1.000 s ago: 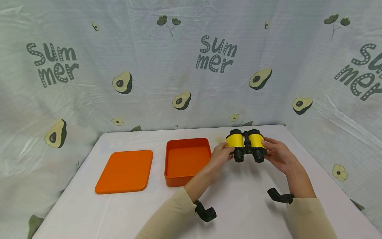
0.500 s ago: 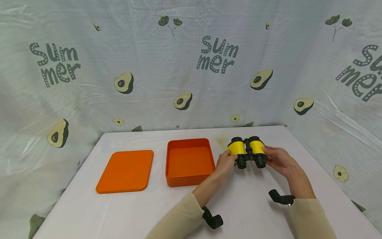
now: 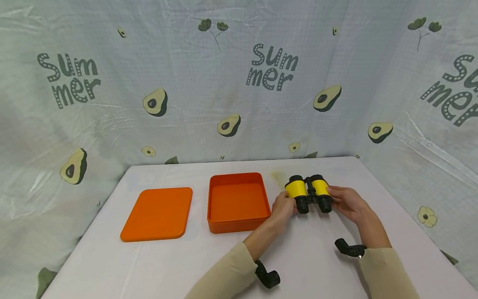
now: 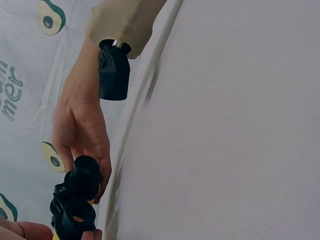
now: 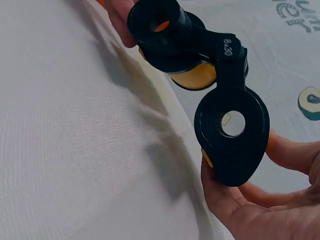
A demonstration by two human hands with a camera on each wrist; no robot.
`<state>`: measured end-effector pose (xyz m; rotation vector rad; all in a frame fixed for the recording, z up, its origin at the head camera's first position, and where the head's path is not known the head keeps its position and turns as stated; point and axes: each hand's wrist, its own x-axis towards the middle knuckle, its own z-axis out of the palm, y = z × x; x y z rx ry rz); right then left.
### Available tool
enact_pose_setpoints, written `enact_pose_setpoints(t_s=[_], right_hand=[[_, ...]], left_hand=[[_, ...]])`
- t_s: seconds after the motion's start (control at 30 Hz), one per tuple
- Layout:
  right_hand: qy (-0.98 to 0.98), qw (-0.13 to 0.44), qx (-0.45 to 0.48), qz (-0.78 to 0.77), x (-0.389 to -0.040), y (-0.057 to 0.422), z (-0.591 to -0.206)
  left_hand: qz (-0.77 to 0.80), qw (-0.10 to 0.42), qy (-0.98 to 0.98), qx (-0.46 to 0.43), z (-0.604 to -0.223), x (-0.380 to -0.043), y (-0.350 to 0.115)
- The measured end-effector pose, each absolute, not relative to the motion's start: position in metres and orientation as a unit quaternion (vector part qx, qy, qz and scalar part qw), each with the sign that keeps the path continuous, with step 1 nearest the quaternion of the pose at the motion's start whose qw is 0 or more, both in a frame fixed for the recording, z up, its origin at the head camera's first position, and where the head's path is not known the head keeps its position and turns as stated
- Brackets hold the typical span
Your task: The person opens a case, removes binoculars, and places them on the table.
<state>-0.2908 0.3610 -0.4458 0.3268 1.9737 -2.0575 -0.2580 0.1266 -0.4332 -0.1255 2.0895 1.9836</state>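
Note:
Yellow and black binoculars (image 3: 310, 193) are held between both hands toward the back right of the white table, eyepieces facing me. My left hand (image 3: 282, 207) grips the left barrel, its thumb on the near side. On the other side my right hand (image 3: 349, 202) grips the right barrel. In the right wrist view the binoculars (image 5: 232, 150) show both eyepieces, with thumb and fingers of the right hand (image 5: 265, 210) around one barrel; a shadow lies on the cloth below. The left wrist view shows the binoculars (image 4: 82, 182) between the two hands.
An open orange box (image 3: 239, 199) stands just left of my left forearm, with nothing visible inside. Farther left a flat orange lid (image 3: 158, 214) lies on the white table (image 3: 164, 265). A printed cloth (image 3: 186, 83) hangs behind the table and along its sides.
Both hands have brought the binoculars down and slightly nearer to me, mostly in the first half second. The left forearm has shifted right. Box and lid have stayed in place.

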Motion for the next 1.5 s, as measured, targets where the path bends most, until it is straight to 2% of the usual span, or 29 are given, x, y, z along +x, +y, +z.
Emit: enact_pose_setpoints(t_s=[0.6, 1.5], right_hand=[[0.764, 0.108, 0.148, -0.618, -0.29, 0.358, -0.443], [0.777, 0.094, 0.163, -0.6, -0.289, 0.354, -0.442]], left_hand=[[0.668, 0.14, 0.729, -0.055, -0.442, -0.257, 0.132], [0.689, 0.146, 0.709, -0.039, -0.445, -0.257, 0.129]])
